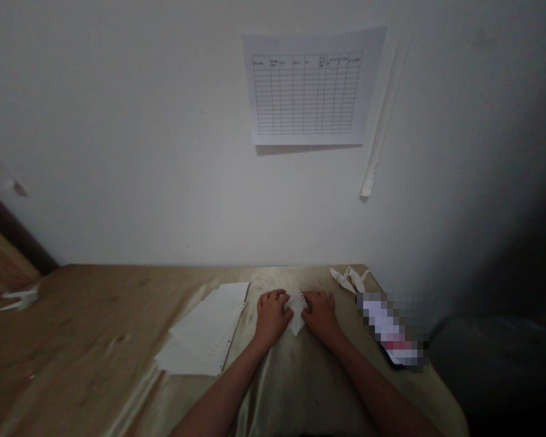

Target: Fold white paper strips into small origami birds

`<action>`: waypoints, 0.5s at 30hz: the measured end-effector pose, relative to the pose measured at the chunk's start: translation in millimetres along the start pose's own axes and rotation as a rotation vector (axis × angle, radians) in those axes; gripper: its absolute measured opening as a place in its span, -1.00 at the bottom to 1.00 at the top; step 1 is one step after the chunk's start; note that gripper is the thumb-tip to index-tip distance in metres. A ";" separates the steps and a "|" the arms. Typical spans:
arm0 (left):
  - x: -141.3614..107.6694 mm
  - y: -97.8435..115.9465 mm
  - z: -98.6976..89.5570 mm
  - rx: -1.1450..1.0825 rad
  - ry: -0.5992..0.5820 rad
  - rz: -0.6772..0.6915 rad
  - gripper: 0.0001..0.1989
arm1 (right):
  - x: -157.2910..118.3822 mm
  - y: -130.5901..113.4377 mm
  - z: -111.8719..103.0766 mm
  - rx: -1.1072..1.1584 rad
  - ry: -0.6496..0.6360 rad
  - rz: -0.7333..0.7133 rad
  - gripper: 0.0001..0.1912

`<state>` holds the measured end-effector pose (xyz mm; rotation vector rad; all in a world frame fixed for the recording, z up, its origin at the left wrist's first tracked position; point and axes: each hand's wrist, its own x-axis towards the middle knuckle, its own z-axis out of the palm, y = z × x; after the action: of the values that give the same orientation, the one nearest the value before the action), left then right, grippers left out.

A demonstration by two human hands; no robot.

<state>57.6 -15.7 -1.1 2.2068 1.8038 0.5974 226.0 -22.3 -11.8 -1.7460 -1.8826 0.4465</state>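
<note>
A small piece of folded white paper (295,312) lies on the table between my two hands, narrowing to a point toward me. A row of punched holes runs along its upper right edge. My left hand (272,315) grips its left side with curled fingers and the thumb on the paper. On the opposite side, my right hand (321,317) holds the right edge between thumb and bent fingers. Parts of the paper's edges are hidden under the fingertips.
Loose white sheets with punched edges (204,337) lie left of my hands. Folded paper strips (349,279) and a blurred-out phone-like object (389,334) are at the right edge of the cloth-covered table (95,346). A printed chart (307,91) hangs on the wall.
</note>
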 end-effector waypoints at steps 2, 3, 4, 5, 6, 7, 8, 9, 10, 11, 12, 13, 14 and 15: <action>0.2 -1.0 0.6 -0.004 0.002 0.004 -0.56 | 0.3 1.6 0.3 0.000 0.004 -0.005 -0.46; 0.3 -1.7 1.0 -0.008 0.003 0.008 -0.56 | 0.3 2.4 0.1 0.002 0.003 -0.014 -0.46; 0.3 -2.5 1.4 -0.012 0.005 0.011 -0.56 | 0.0 3.3 -0.5 0.008 0.001 -0.024 -0.46; 0.4 -3.2 1.7 -0.014 0.006 0.013 -0.56 | -0.5 4.0 -1.5 0.017 0.000 -0.033 -0.47; 0.4 -3.9 2.0 -0.015 0.006 0.014 -0.56 | -1.1 4.6 -3.0 0.030 -0.002 -0.042 -0.48; 0.4 -4.5 2.2 -0.014 0.004 0.014 -0.56 | -1.9 5.0 -5.0 0.047 -0.002 -0.048 -0.49; 0.4 -5.0 2.3 -0.012 0.003 0.012 -0.56 | -2.8 5.3 -7.6 0.064 -0.004 -0.053 -0.50; 0.3 -5.3 2.3 -0.010 0.002 0.012 -0.56 | -3.8 5.4 -10.6 0.083 -0.017 -0.068 -0.52; 0.1 -5.5 2.3 -0.009 0.002 0.014 -0.55 | -4.6 5.6 -14.0 0.097 -0.025 -0.071 -0.52; 0.0 -5.6 2.2 -0.009 0.002 0.017 -0.56 | -5.4 5.8 -17.4 0.104 -0.039 -0.081 -0.51; -0.2 -5.6 2.1 -0.011 0.002 0.020 -0.56 | -6.0 6.3 -20.8 0.107 -0.050 -0.089 -0.50; -0.3 -5.6 2.1 -0.012 0.004 0.023 -0.56 | -6.5 7.1 -23.9 0.110 -0.064 -0.099 -0.48; -0.4 -5.6 2.1 -0.013 0.006 0.025 -0.57 | -6.7 8.3 -26.6 0.116 -0.079 -0.111 -0.48; -0.5 -5.7 2.1 -0.013 0.007 0.027 -0.56 | -6.8 9.8 -28.6 0.121 -0.092 -0.120 -0.48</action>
<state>53.5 -14.8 -5.5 2.2261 1.7709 0.6209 250.8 -31.2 4.6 -1.5488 -1.9691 0.5905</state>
